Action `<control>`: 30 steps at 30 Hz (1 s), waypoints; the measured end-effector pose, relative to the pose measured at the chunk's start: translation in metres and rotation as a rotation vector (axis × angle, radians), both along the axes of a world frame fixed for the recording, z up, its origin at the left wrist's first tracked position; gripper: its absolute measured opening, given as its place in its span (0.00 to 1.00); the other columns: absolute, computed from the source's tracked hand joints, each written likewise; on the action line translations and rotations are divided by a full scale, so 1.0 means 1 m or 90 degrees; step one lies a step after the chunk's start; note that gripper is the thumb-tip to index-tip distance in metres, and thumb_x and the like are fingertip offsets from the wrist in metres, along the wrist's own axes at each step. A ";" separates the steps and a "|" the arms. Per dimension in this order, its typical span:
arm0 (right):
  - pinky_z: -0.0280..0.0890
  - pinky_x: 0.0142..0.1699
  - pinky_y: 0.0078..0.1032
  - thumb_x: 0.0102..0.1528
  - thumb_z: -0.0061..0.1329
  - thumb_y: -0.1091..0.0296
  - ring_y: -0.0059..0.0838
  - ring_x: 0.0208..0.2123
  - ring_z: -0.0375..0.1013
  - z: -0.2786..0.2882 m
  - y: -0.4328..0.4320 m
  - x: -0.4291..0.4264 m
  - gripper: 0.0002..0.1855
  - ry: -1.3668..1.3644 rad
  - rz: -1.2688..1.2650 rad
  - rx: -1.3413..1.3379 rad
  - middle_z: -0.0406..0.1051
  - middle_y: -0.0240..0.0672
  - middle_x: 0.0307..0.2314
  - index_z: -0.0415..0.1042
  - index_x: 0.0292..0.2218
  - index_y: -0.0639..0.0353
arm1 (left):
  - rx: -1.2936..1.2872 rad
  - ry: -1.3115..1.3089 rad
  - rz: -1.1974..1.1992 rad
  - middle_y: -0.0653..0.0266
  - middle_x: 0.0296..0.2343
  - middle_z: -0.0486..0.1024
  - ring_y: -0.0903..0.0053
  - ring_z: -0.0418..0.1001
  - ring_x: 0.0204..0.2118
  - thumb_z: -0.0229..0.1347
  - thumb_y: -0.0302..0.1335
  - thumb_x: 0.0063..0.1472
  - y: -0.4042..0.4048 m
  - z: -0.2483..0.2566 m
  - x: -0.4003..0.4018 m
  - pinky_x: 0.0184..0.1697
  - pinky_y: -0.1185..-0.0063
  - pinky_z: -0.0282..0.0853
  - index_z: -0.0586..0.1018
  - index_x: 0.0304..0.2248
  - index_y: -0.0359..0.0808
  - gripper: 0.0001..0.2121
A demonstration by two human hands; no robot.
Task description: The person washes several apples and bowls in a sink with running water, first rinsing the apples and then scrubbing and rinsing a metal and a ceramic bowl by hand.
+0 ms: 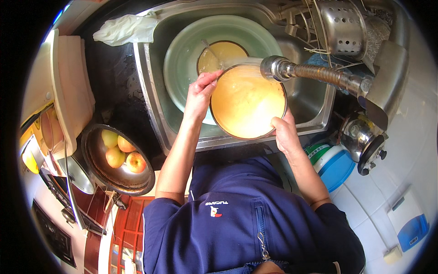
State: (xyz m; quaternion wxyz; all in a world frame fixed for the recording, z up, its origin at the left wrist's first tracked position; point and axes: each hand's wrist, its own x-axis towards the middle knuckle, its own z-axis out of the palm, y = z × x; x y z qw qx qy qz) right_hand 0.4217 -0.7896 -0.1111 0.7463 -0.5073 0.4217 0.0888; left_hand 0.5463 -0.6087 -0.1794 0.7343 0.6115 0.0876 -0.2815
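Between my two hands is a round yellow dish with a dark rim (249, 102), tilted over the front of the sink. My left hand (202, 90) grips its upper left edge, and my right hand (285, 132) holds the lower right edge with the thumb on top. Water sprays from a metal faucet head (271, 68) across the dish's upper part. Behind it, a second yellow dish with a dark rim (227, 51) sits in a pale green basin (181, 51), with a utensil, perhaps a spoon (210, 49), in it. The held dish hides part of the basin.
The steel sink (308, 113) surrounds the basin. A pale cloth or glove (126, 29) lies on its left rim. At left, a dark pan (113, 176) holds several apples (115, 157). A perforated steel holder (345, 29) stands at upper right, with a metal kettle (357, 133) below.
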 end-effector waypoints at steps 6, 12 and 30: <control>0.55 0.51 0.20 0.41 0.34 0.84 0.25 0.43 0.62 -0.003 0.005 0.000 0.27 -0.068 0.043 -0.131 0.62 0.37 0.39 0.55 0.46 0.69 | 0.049 0.007 0.032 0.68 0.25 0.69 0.82 0.66 0.31 0.52 0.20 0.53 -0.003 -0.011 0.003 0.35 0.87 0.60 0.77 0.32 0.28 0.07; 0.54 0.51 0.21 0.41 0.36 0.83 0.26 0.44 0.61 -0.006 0.005 -0.003 0.27 -0.067 0.097 -0.205 0.62 0.38 0.40 0.54 0.47 0.69 | 0.124 -0.009 0.035 0.69 0.24 0.70 0.83 0.67 0.29 0.53 0.20 0.52 -0.007 -0.007 0.008 0.34 0.86 0.61 0.78 0.29 0.27 0.06; 0.53 0.54 0.29 0.41 0.40 0.78 0.41 0.49 0.58 0.037 -0.021 0.013 0.32 -0.043 0.312 -0.531 0.59 0.50 0.43 0.50 0.50 0.69 | -0.085 0.263 0.122 0.70 0.18 0.71 0.86 0.65 0.19 0.55 0.27 0.53 -0.062 -0.031 0.015 0.22 0.85 0.59 0.72 0.20 0.35 0.08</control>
